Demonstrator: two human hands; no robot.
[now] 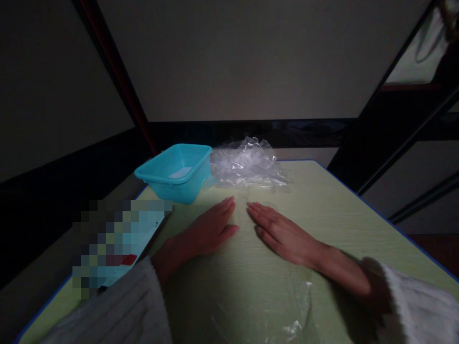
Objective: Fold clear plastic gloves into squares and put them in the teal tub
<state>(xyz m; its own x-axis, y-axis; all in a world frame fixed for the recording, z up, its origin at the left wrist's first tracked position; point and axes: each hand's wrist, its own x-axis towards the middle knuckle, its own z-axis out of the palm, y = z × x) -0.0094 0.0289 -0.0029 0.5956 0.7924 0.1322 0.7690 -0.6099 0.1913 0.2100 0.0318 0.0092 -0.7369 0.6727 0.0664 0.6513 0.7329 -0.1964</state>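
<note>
My left hand (211, 227) rests palm down near the middle of the pale green table (340, 210), fingers stretched out and thumb apart, holding nothing. Across a small gap, my right hand (281, 231) lies flat with its fingers extended, also holding nothing. Between my forearms, close to the front, a thin clear plastic sheet or bag (297, 315) lies on the tabletop; its outline is hard to make out. Beyond the hands is a crumpled heap of clear plastic bags (247, 165).
A turquoise plastic basin (195, 184) with a white slip (180, 172) inside stands at the back left. Left of my left forearm lies a flat, lit device or panel (143, 234), partly pixelated. A pale wall (236, 62) rises behind the table.
</note>
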